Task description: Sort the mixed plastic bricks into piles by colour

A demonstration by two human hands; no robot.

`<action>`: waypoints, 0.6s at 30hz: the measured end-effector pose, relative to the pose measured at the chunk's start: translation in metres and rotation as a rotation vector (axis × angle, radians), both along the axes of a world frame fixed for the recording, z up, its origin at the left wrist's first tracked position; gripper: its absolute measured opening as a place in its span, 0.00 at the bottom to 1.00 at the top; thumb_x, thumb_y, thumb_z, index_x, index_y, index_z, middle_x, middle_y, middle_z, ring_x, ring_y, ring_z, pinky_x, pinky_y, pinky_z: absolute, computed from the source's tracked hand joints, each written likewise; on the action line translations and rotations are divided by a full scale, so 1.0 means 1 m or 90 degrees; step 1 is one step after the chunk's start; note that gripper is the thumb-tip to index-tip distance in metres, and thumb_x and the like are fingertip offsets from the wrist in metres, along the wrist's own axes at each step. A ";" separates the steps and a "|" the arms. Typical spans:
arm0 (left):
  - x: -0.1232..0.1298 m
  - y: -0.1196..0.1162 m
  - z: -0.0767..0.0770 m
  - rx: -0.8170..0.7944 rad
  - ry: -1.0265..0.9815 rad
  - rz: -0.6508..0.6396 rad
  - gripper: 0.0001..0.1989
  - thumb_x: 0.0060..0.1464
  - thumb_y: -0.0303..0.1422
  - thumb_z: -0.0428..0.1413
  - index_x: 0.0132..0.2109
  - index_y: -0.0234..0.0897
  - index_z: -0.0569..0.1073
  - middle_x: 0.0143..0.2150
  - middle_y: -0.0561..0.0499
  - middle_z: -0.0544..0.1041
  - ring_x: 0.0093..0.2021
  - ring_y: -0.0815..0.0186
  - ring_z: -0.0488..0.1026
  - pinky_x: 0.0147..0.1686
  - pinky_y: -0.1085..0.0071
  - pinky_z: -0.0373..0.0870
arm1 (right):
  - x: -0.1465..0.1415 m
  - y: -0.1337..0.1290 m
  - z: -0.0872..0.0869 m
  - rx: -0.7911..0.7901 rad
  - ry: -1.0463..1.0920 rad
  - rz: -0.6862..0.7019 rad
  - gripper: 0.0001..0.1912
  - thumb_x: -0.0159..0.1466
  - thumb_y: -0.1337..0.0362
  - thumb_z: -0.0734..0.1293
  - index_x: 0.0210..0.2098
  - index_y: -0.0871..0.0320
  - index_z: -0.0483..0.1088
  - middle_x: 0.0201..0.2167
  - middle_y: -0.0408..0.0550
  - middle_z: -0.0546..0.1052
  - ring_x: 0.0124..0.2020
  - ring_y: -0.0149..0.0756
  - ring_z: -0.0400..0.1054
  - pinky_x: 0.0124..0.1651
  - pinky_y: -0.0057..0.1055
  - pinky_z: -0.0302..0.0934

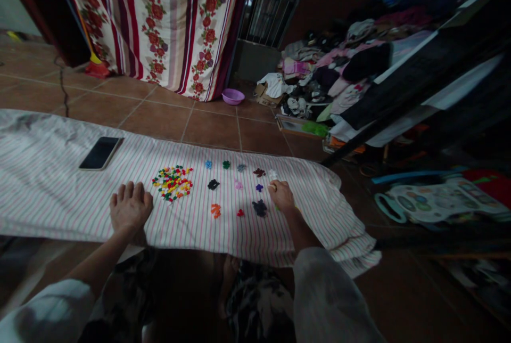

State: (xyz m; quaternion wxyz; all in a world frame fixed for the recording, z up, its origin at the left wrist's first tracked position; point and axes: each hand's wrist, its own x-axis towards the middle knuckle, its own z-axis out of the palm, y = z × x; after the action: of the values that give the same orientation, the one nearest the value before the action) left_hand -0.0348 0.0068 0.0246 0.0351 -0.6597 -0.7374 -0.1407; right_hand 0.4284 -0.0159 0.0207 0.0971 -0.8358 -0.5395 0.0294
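Note:
My left hand (131,207) rests palm down on the striped cloth (72,199), fingers stretched out, left of a mixed heap of small red, yellow, green and white pieces (173,183). My right hand (281,195) is at the right end of the sorted piles, its fingers drawn together; what they hold, if anything, is too small to make out. Just beyond its fingertips lies a white pile (273,173), and a purple pile (259,188) is to its left. Yellow-green bits (277,207) show partly beside the hand. Nearby are a dark grey pile (260,208) and a brown pile (259,172).
Other small piles include blue (208,164), green (226,164), black (213,185), pink (238,185), orange (215,210) and red (240,213). A phone (100,153) lies at the left. Beyond are a purple basin (233,97), a floral curtain (175,23) and heaped clothes (319,71).

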 end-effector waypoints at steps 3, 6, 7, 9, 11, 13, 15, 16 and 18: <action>0.000 -0.001 0.000 0.006 0.002 0.002 0.24 0.61 0.38 0.39 0.58 0.35 0.66 0.61 0.39 0.66 0.64 0.51 0.56 0.60 0.54 0.52 | 0.005 -0.001 0.000 -0.002 0.011 0.011 0.15 0.64 0.62 0.62 0.47 0.59 0.74 0.42 0.53 0.72 0.40 0.35 0.67 0.44 0.27 0.57; 0.000 -0.001 0.000 0.010 0.018 -0.004 0.24 0.61 0.38 0.39 0.57 0.33 0.67 0.61 0.38 0.66 0.64 0.51 0.57 0.60 0.54 0.53 | 0.009 -0.001 0.000 -0.003 0.019 0.015 0.17 0.63 0.62 0.63 0.49 0.60 0.73 0.42 0.53 0.73 0.42 0.36 0.67 0.45 0.27 0.57; -0.001 -0.001 0.000 0.012 0.020 -0.006 0.24 0.61 0.38 0.39 0.57 0.33 0.67 0.60 0.38 0.66 0.63 0.51 0.58 0.59 0.54 0.53 | 0.010 -0.001 -0.001 -0.003 0.022 0.015 0.18 0.63 0.62 0.63 0.50 0.61 0.73 0.42 0.53 0.73 0.42 0.36 0.67 0.45 0.27 0.57; -0.002 0.000 -0.003 0.016 0.017 -0.007 0.24 0.61 0.38 0.39 0.57 0.33 0.67 0.60 0.38 0.67 0.63 0.51 0.58 0.59 0.53 0.54 | 0.013 -0.001 -0.001 -0.001 0.028 0.015 0.19 0.62 0.61 0.64 0.50 0.61 0.72 0.43 0.54 0.74 0.42 0.37 0.68 0.44 0.28 0.58; -0.003 0.002 -0.007 0.024 0.011 0.000 0.24 0.61 0.38 0.39 0.58 0.33 0.67 0.61 0.38 0.67 0.63 0.50 0.58 0.60 0.53 0.53 | 0.015 -0.002 -0.002 0.004 0.033 0.017 0.19 0.61 0.60 0.65 0.50 0.61 0.73 0.43 0.54 0.74 0.42 0.37 0.68 0.44 0.28 0.59; -0.004 0.003 -0.010 0.034 0.008 0.004 0.24 0.60 0.38 0.40 0.58 0.34 0.68 0.61 0.39 0.67 0.64 0.50 0.58 0.61 0.53 0.52 | 0.017 -0.003 -0.004 0.014 0.036 0.024 0.19 0.59 0.61 0.66 0.48 0.60 0.73 0.41 0.53 0.74 0.42 0.38 0.68 0.45 0.29 0.60; -0.004 0.004 -0.013 0.046 0.011 0.003 0.24 0.61 0.38 0.40 0.58 0.34 0.68 0.61 0.39 0.67 0.64 0.50 0.58 0.61 0.53 0.51 | 0.019 -0.003 -0.006 0.027 0.041 0.033 0.19 0.56 0.63 0.67 0.47 0.60 0.74 0.39 0.51 0.75 0.43 0.39 0.68 0.46 0.30 0.61; -0.004 0.004 -0.014 0.051 0.014 0.001 0.24 0.61 0.38 0.40 0.58 0.34 0.68 0.61 0.39 0.67 0.64 0.50 0.58 0.61 0.53 0.51 | 0.020 -0.003 -0.007 0.035 0.044 0.037 0.19 0.55 0.63 0.68 0.46 0.60 0.74 0.39 0.51 0.75 0.43 0.39 0.68 0.47 0.30 0.61; -0.004 0.004 -0.014 0.055 0.018 0.000 0.24 0.61 0.38 0.39 0.58 0.33 0.68 0.61 0.38 0.67 0.64 0.50 0.58 0.61 0.53 0.52 | 0.020 -0.004 -0.008 0.047 0.049 0.041 0.19 0.54 0.65 0.67 0.45 0.60 0.74 0.38 0.50 0.75 0.43 0.39 0.69 0.47 0.30 0.61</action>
State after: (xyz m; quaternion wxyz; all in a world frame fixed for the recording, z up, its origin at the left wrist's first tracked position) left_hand -0.0388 0.0106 0.0107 0.0737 -0.6594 -0.7303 -0.1629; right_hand 0.4484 -0.0195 0.0123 0.1473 -0.8121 -0.5629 0.0448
